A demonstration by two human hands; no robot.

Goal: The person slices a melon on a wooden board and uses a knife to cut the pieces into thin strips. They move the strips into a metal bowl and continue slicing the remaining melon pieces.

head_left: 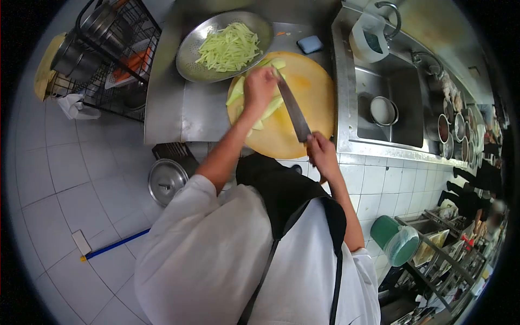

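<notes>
My right hand (322,151) is closed round the handle of a long kitchen knife (292,106), whose blade slants up and left over a round yellow cutting board (309,81). My left hand (260,86) is closed near the knife's tip, its fingers curled; whatever they hold is hidden. Around and under that hand lie pale green vegetable slices (273,105) on the board. Just behind the board, a perforated metal colander (189,54) holds a heap of pale green vegetable strips (230,47).
A blue sponge (310,44) lies on the steel counter (203,108). To the right, a sink (387,81) contains a metal bowl (383,111). A wire rack (146,16) with pots stands left. Below are a pot lid (167,182) and green bin (387,233); other people are far right.
</notes>
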